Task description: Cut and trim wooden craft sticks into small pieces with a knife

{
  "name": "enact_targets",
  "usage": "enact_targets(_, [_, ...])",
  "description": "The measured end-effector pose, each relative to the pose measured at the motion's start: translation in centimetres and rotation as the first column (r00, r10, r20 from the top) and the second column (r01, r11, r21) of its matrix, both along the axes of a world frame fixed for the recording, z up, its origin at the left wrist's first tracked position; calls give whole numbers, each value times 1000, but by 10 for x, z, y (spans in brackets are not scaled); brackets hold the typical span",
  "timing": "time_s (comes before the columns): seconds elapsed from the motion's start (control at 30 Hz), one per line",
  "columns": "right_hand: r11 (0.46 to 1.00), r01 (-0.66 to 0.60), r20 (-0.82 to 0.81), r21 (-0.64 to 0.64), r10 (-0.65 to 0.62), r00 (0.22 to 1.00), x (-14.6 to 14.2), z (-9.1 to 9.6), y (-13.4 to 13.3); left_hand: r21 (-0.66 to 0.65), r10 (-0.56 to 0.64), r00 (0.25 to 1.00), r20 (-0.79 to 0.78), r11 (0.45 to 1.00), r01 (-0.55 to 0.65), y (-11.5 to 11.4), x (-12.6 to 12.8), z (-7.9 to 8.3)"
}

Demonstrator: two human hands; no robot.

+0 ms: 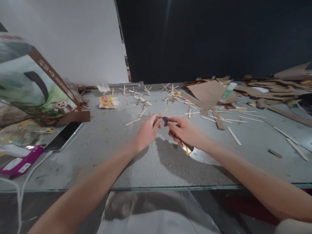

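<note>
Over the middle of the table, my left hand (149,130) pinches a short wooden craft stick (164,112) that points up and away. Close beside it, my right hand (182,129) is wrapped round a yellow and black utility knife (188,149). The knife's dark front end meets the stick near the left fingertips; whether the blade cuts into the wood is too small to tell. Beyond the hands lie several crossed stick pieces (143,100), some joined into star shapes. Loose craft sticks (234,136) are scattered to the right.
At left are a phone (64,136), a purple device (24,162) with a white cable, and a large printed box (36,84). A yellow packet (107,102) lies farther back. Brown cardboard (207,92) and a glue stick (228,91) sit back right. The table's front edge (170,188) runs below my forearms.
</note>
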State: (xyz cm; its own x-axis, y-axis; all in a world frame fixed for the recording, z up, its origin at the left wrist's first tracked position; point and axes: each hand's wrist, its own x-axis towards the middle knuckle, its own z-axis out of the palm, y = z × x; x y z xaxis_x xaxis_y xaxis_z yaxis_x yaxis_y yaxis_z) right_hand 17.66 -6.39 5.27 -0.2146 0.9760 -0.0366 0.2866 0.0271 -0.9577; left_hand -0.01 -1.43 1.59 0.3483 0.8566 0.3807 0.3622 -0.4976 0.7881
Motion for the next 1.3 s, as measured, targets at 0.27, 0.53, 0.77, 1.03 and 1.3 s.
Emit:
enact_targets(0.27, [998,-16,-95,-66,9,995,-1,-3,0,-51,69,989,134,997,-63,-4,8,-3])
enact_targets(0.53, [991,12,-16,130,-10,1000,-11,-9,-7,-68,107,948,299,994,-90,-13,18,-6])
enact_targets(0.77, [988,-19,-22,153,23,1000,-5,-11,-4,-70,88,936,341,995,-68,-9,17,-7])
enact_targets(1.03, [993,-14,-27,116,17,999,-1,-10,-4,-77,123,930,347,992,-103,-7,17,-3])
enact_targets(1.3, [992,0,-40,128,5,999,-6,-11,-4,-149,107,910,399,988,-51,-10,18,-7])
